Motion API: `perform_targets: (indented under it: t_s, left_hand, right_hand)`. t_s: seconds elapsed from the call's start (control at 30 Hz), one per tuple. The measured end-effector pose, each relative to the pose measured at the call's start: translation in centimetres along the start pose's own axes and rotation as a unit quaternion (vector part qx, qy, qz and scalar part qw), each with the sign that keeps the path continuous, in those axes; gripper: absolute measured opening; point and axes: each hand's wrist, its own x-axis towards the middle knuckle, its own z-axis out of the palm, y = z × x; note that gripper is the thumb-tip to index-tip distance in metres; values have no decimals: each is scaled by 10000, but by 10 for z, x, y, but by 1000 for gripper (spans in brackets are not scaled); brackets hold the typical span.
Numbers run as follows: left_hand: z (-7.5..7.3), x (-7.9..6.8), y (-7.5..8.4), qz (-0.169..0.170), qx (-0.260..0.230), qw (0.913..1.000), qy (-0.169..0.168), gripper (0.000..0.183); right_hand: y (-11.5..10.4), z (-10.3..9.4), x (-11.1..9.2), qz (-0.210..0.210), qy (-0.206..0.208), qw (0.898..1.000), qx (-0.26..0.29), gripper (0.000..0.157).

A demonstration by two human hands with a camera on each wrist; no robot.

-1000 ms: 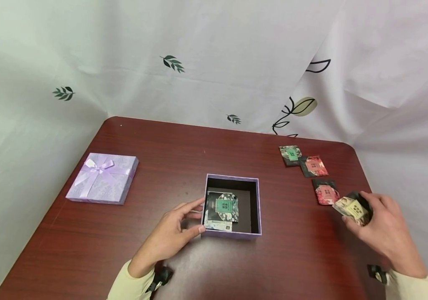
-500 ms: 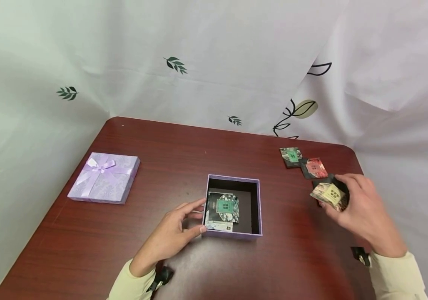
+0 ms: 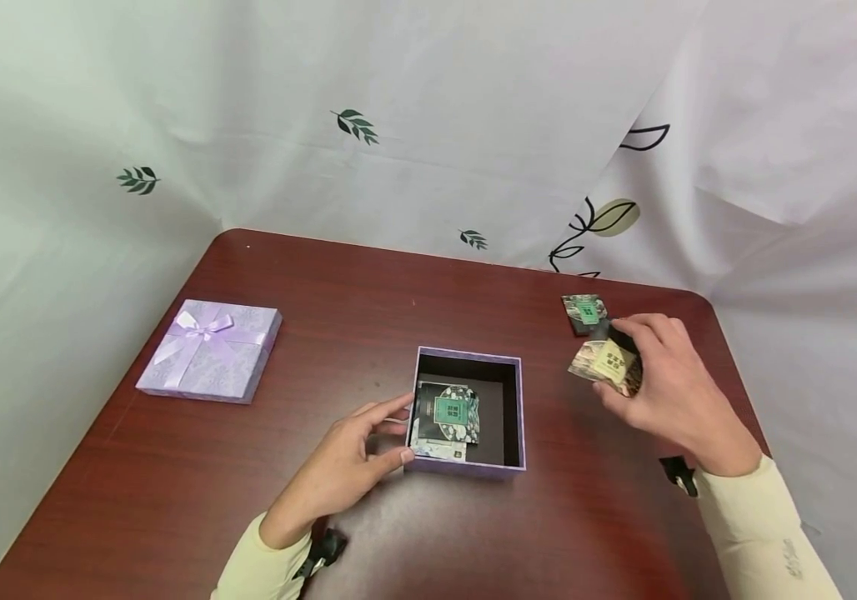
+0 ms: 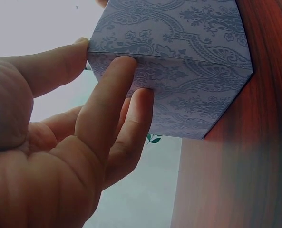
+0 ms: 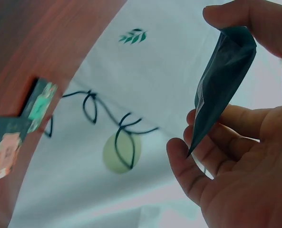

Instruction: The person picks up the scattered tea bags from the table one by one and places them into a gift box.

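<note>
My left hand (image 3: pixel 349 458) holds the front left corner of an uncovered purple gift box (image 3: pixel 522 417); in the left wrist view the thumb is at an edge and fingertips press the patterned wall (image 4: pixel 188 95). Inside the box, at the left, lies a black sachet with a green label (image 3: pixel 453 412), over a paler packet (image 3: pixel 439 450). My right hand (image 3: pixel 672 400) pinches a sachet with a yellow label (image 3: pixel 612 363) above the table. In the right wrist view this sachet (image 5: pixel 221 80) is bowed between thumb and fingers.
A green-labelled sachet (image 3: pixel 584 312) lies at the back right of the table (image 3: pixel 323 283). A red-labelled sachet (image 5: pixel 7 152) beside it shows in the right wrist view. The lilac lid (image 3: pixel 211 350) with a ribbon bow lies at the left. White cloth (image 3: pixel 413 150) hangs behind.
My right hand has carried the yellow-labelled sachet left and away from me, over the red-labelled sachets, now hidden in the head view. My left hand stays at the box.
</note>
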Motion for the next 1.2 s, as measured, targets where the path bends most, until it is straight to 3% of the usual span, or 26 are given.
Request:
perform_targets:
  t_s: [0.27, 0.73, 1.2]
  left_hand:
    - [-1, -1, 2, 52, 6, 10000, -23, 68]
    - [-1, 0, 3, 13, 53, 10000, -7, 69]
    - [0, 0, 2, 126, -7, 9999, 55, 67]
  right_hand:
    - [-17, 10, 18, -615, -93, 9980, 81, 79]
    - [-52, 34, 38, -1254, -501, 9903, 314, 80]
    - [-91, 63, 50, -1533, -1229, 9796, 412, 79]
